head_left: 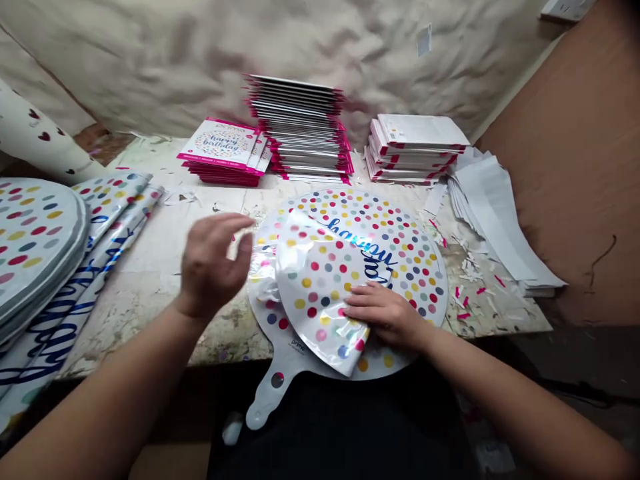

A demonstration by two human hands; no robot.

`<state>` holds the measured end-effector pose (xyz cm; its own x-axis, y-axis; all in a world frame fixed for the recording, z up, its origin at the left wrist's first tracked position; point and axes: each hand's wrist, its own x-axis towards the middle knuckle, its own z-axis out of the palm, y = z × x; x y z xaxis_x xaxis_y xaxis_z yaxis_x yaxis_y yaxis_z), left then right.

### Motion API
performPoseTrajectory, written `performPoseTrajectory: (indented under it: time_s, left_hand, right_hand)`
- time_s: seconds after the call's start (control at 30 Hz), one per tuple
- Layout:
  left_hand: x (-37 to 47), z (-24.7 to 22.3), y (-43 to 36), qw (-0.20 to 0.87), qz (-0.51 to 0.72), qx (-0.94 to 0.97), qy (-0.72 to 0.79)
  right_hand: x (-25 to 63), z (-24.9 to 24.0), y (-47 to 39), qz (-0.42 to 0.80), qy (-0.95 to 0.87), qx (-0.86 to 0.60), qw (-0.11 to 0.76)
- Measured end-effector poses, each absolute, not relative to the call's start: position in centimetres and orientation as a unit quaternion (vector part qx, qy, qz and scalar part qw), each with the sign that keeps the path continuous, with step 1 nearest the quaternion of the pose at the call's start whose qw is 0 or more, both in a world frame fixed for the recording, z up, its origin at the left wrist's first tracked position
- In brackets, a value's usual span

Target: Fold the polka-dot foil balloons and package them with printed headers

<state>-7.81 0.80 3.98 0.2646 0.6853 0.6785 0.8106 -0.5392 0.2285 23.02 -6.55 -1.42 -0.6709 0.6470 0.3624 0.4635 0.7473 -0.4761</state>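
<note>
We read "prima" above "happy birthday" on the top pink-edged packet [220, 143] at the back left, and "prima" again near the tail of the dotted foil balloon [407, 243]. Blue script on that balloon and on the folded dotted sheets [113, 233] we cannot read in full.

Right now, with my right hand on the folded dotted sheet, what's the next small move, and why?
Perhaps lay the left hand on the folded dotted sheet to steady its left side: that hand appears empty, while the right hand rests on its right side.
</note>
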Motion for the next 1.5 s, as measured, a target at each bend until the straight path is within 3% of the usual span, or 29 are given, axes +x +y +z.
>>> performPoseTrajectory:
  time_s: [0.2, 0.47, 0.57, 0.73, 0.9, 1.07, 1.2, 1.27, 1.37, 1.43, 1.5]
  left_hand:
    - [2.1, 0.2, 1.9, -0.095, -0.098, -0.972, -0.191]
    - [2.8, -1.7, 5.7, -0.105, 0.030, -0.950, -0.292]
    - [2.9, -1.2, 5.5, -0.084, 0.027, -0.949, -0.303]
    - [5.7, -1.2, 3.0, -0.096, 0.007, -0.985, -0.143]
    - [7.9, -2.0, 1.6, -0.097, 0.001, -0.967, -0.236]
    - [5.5, -1.8, 3.7, -0.145, 0.077, -0.959, -0.232]
    - [-1.4, -0.9, 7.0, -0.156, 0.087, -0.933, -0.313]
    - [-4.3, 0.1, 7.5, -0.130, 0.028, -0.888, -0.441]
    - [-5.2, 1.6, 5.0, -0.050, -0.170, -0.801, -0.572]
    - [-3.6, 2.0, 1.8, -0.024, -0.228, -0.841, -0.489]
    - [-1.3, 1.5, -1.4, -0.040, -0.162, -0.931, -0.324]
  right_hand:
    - [24.3, -3.4, -6.6, 0.210, -0.914, -0.282, 0.202]
    - [25.3, -3.6, -8.4, 0.174, -0.908, -0.298, 0.236]
    - [25.5, -3.7, -8.8, 0.189, -0.899, -0.306, 0.250]
    - [25.3, -3.0, -9.2, 0.199, -0.894, -0.314, 0.252]
    - [25.5, -1.7, -9.9, 0.279, -0.854, -0.348, 0.268]
    - [25.8, -1.0, -7.6, 0.431, -0.602, -0.606, 0.290]
    - [25.3, -1.4, -4.6, 0.522, -0.408, -0.689, 0.293]
    - [25.0, -1.6, -3.6, 0.538, -0.381, -0.694, 0.287]
    - [24.7, -1.6, -3.1, 0.548, -0.356, -0.703, 0.280]
    - [24.5, -1.5, -3.1, 0.548, -0.351, -0.708, 0.273]
    - [24.4, -1.4, -3.2, 0.545, -0.352, -0.712, 0.266]
